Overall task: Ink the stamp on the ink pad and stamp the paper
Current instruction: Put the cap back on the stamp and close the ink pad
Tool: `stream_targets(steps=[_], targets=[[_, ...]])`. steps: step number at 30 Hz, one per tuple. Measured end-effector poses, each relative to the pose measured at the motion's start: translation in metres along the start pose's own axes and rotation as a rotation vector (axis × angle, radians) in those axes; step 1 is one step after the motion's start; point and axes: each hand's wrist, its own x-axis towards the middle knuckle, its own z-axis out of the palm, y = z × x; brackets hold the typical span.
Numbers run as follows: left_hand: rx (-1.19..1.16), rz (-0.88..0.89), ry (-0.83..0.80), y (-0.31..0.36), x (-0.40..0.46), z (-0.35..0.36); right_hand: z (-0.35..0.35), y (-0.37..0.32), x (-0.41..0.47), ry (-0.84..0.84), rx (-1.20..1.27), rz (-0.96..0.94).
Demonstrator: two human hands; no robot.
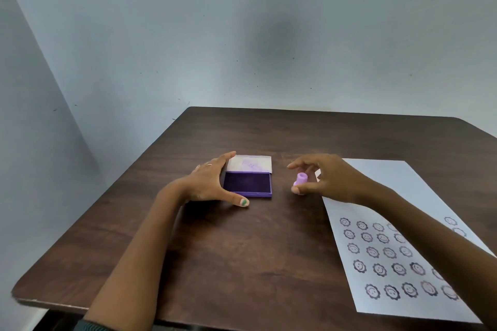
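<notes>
Head view, landmark: the ink pad [247, 181] lay open on the brown table [242, 250], lid folded back.
Left hand [207, 183]: spread wide, fingers straight, resting against the ink pad's left side.
Right hand [326, 179]: right of the ink pad, pinching the stamp.
Stamp [300, 179]: lilac, tilted, near the ink pad's right edge, apart from it.
Paper [408, 191]: farther right of the ink pad, bearing rows of smiley prints.

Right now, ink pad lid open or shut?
Open. The ink pad shows its dark purple ink surface, and the pale lid is folded back behind it. The left hand touches its left side.
</notes>
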Motion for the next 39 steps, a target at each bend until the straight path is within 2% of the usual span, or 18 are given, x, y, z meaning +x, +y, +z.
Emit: stream_targets(steps=[4, 8, 17, 33, 39], targets=[[0.037, -0.018, 0.004, -0.005, -0.001, -0.004, -0.005, -0.011, 0.019, 0.050, 0.008, -0.029], [0.088, -0.024, 0.018, -0.010, -0.002, -0.010, 0.008, -0.021, 0.048, -0.004, -0.080, -0.035], [0.071, 0.009, 0.028, -0.014, 0.001, -0.009, 0.031, -0.025, 0.100, -0.073, -0.120, 0.111], [0.101, -0.003, 0.033, -0.016, 0.004, -0.009, 0.028, -0.035, 0.113, -0.171, -0.063, 0.186], [0.113, -0.016, 0.028, -0.018, 0.005, -0.009, 0.013, -0.042, 0.110, -0.158, 0.030, 0.150]])
